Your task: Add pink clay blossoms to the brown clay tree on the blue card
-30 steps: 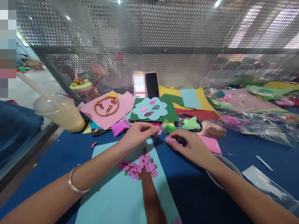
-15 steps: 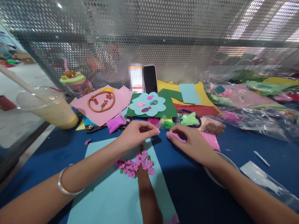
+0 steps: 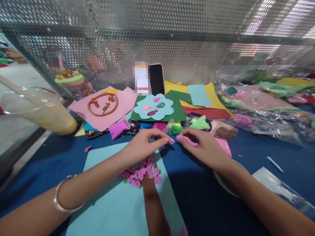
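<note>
Between the thumb and fingertips of my left hand is a small bit of pink clay. My right hand pinches a longer pink clay strip, its end close to the left bit, with a narrow gap between. Below my left hand lies a light blue sheet bearing a clay tree: a brown trunk with pink clay blossoms and small green leaves. My left forearm covers part of the sheet.
Behind my hands lie a pink card with a brown clay ring, a scalloped blue card with clay fish, and clay packets. Two phones lean on the perforated metal panel. A drink cup stands left; plastic bags lie right.
The view has shifted slightly. My left fingertips have come a little nearer the right hand, and more of the pink bit shows at their tips. Both hands keep their clay.
</note>
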The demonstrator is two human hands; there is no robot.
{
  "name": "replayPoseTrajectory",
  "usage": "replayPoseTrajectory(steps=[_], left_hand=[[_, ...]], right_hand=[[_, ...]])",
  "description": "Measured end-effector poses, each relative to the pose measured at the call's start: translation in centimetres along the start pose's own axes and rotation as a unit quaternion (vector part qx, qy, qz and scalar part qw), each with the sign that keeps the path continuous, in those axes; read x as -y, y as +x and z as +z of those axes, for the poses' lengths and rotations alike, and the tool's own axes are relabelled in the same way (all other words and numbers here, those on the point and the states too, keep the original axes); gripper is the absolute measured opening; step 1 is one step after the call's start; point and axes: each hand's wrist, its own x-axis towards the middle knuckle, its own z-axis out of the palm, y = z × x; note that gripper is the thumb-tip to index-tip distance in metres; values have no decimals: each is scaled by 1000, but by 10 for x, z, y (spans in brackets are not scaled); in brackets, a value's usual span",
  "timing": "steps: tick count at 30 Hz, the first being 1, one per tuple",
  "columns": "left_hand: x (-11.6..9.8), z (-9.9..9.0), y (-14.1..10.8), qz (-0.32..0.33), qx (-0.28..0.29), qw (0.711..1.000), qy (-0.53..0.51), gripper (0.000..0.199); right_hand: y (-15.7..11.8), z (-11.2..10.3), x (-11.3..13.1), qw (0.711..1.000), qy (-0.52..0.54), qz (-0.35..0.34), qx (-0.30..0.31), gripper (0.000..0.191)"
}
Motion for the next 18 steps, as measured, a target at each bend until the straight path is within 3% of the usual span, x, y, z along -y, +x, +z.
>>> replayPoseTrajectory(steps=[4, 9, 12, 18], left_hand=[[0, 0, 1, -19, 7, 998, -57, 20], [2, 1, 1, -23, 8, 998, -56, 26], [5, 2, 1, -24, -4, 999, -48, 23], [9, 5, 1, -8, -5, 998, -70, 23]], right_hand=[[0, 0, -1, 1000, -7, -2, 7, 14], [1, -1, -3, 999, -21, -12, 28, 10], [1, -1, -3, 999, -22, -42, 1, 11], [-2, 2, 5, 991, 125, -37, -43, 13]])
